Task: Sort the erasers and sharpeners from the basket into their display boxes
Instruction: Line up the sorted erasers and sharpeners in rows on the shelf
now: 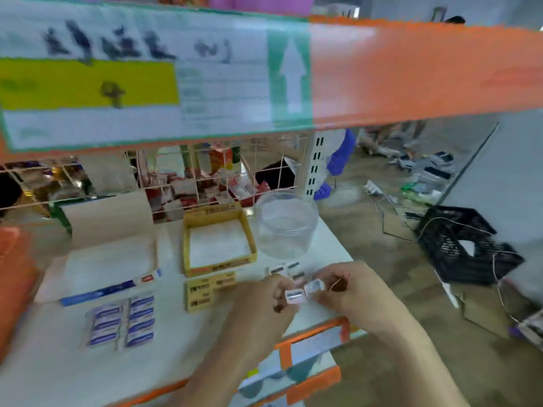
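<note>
My left hand (274, 295) and my right hand (343, 284) meet over the right front part of the white shelf (58, 374). Between them they pinch two small clear plastic sharpeners (304, 290), the left one showing its metal blade. A few more sharpeners (286, 268) lie on the shelf just behind my hands. An empty yellow display box (217, 264) stands behind them, with yellow erasers (205, 290) stacked in front of it. Blue-and-white erasers (122, 323) lie in rows at the front left, before a white and blue display box (108, 274). An empty clear jar (286, 223) stands at the back right.
A wire grid (188, 183) backs the shelf, with red and white packs behind it. A blurred upper shelf edge with a label strip (176, 69) hangs overhead. Right of the shelf, on the floor, lie a black crate (458, 239), cables and cardboard. Something orange (14, 274) stands at the far left.
</note>
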### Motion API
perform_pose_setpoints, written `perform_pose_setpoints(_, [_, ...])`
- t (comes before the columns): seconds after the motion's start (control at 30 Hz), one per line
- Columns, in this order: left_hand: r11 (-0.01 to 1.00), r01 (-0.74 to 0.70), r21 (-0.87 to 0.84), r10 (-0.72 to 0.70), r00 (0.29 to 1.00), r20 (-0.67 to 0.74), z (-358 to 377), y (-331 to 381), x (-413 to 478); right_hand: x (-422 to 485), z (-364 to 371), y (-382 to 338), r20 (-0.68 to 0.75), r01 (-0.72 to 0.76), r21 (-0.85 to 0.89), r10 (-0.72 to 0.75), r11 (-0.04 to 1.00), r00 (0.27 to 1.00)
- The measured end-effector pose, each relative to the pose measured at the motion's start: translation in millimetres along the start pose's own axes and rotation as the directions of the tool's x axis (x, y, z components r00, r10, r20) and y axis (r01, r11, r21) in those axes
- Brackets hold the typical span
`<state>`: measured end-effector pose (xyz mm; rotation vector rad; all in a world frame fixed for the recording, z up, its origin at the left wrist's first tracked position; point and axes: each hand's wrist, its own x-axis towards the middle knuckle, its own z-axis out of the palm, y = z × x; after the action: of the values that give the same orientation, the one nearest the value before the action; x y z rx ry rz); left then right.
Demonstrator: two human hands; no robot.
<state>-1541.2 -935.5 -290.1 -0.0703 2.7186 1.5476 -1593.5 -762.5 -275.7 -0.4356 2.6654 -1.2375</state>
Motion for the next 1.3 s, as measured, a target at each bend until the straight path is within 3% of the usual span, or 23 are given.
perform_pose_setpoints(0.2, [0.954,-0.018,0.298,0.031,0.999,-0.039,9.9,2.5,4.8,15.2,-4.7,16.9,0.084,0.024,-0.074,-0.017,0.997,0.996])
perform_pose_setpoints(0.4, [0.950,0.068,0.304,-0.048,0.996,-0.072,9.6,-1.1,0.6,21.7,-4.4,14.9,0.166,-0.032,-0.064,0.043,0.997,0.985])
perform_pose_setpoints(0.67, [0.952,0.091,0.292,-0.068,0.994,-0.089,6.4,-4.5,1.1,26.9,-2.8,5.1,0.061,-0.098,-0.425,0.136,0.900,0.989])
perform_pose_setpoints(0.9, [0.956,0.123,0.267,-0.096,0.989,-0.114,6.4,-8.2,7.3,22.0,-14.2,7.0,0.291,-0.068,-0.197,0.124,0.978,0.948])
perform_pose_setpoints(1.03, [0.961,0.092,0.259,-0.060,0.990,-0.129,8.1,-10.5,9.1,27.0,-6.6,10.3,0.261,0.019,-0.249,0.049,0.968,0.964])
perform_pose_setpoints(1.3, [0.977,0.058,0.207,-0.033,0.992,-0.121,9.3,-11.0,13.6,31.0,-3.1,8.6,0.278,0.050,-0.237,0.019,0.970,0.960])
